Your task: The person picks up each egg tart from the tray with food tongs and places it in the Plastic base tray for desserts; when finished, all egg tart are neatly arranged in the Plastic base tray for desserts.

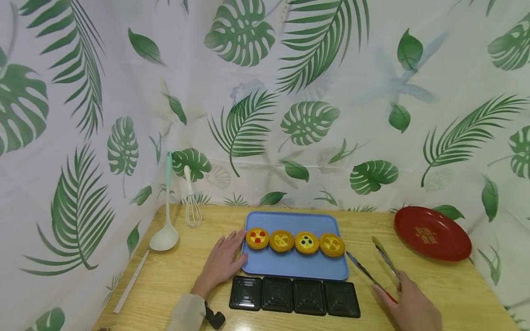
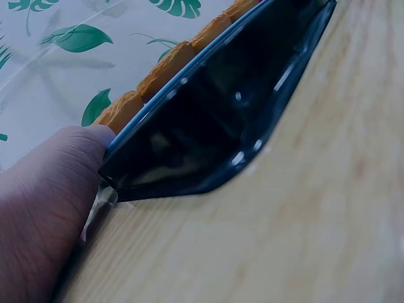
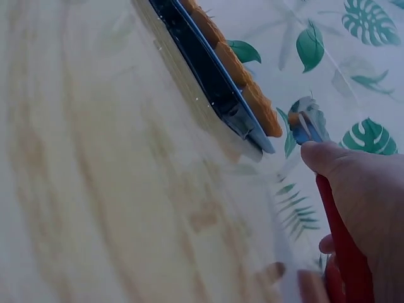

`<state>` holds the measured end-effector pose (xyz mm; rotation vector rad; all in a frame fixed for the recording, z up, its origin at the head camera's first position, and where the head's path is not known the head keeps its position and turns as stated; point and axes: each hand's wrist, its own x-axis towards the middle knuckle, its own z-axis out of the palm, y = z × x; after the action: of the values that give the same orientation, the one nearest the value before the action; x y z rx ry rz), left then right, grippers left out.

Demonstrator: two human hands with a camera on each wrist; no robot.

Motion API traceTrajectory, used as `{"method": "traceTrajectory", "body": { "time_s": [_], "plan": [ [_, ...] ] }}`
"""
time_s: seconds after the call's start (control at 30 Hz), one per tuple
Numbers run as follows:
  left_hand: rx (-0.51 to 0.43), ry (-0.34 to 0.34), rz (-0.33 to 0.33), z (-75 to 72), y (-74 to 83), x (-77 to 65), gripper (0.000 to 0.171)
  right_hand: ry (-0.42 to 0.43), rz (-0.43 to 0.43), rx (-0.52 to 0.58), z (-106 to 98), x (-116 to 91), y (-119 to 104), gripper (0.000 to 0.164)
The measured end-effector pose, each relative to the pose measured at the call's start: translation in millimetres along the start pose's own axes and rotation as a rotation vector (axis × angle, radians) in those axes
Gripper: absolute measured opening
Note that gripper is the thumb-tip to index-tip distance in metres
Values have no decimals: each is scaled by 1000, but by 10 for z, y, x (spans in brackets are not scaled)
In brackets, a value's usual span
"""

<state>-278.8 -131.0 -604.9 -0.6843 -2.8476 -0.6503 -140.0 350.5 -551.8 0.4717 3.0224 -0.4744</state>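
My left hand [image 1: 223,260] rests at the left edge of a blue tray [image 1: 290,269], fingers extended along its rim. On the tray several egg tarts sit in a row: one with red toppings [image 1: 257,238], one with dark berries [image 1: 307,242], and tarts with yellow wedges [image 1: 332,245]. Right of the tray, my right hand [image 1: 414,301] grips metal tongs [image 1: 387,258] with red handles. The tongs' tips are spread, with nothing between them. In the right wrist view the thumb presses along the red handle [image 3: 344,237].
Several black square dishes [image 1: 277,294] line up in front of the tray. A red oval plate [image 1: 432,233] lies at the back right. At the left are a ladle [image 1: 164,237], a whisk [image 1: 192,209] and a pale stick [image 1: 131,282]. A leaf-patterned cloth [image 1: 256,184] hangs behind.
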Motion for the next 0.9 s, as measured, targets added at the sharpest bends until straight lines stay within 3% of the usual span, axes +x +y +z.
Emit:
{"method": "traceTrajectory", "body": {
  "time_s": [0.2, 0.5, 0.9],
  "plan": [
    [0, 7, 8, 17, 2, -9, 72, -14, -112, -88, -25, 56, -115, 119],
    [5, 10, 17, 5, 3, -11, 73, 36, -227, -122, -42, 145, -319, 107],
    [17, -12, 25, 36, -41, 5, 77, 6, -297, -123, 34, 278, -384, 106]
  ]
}}
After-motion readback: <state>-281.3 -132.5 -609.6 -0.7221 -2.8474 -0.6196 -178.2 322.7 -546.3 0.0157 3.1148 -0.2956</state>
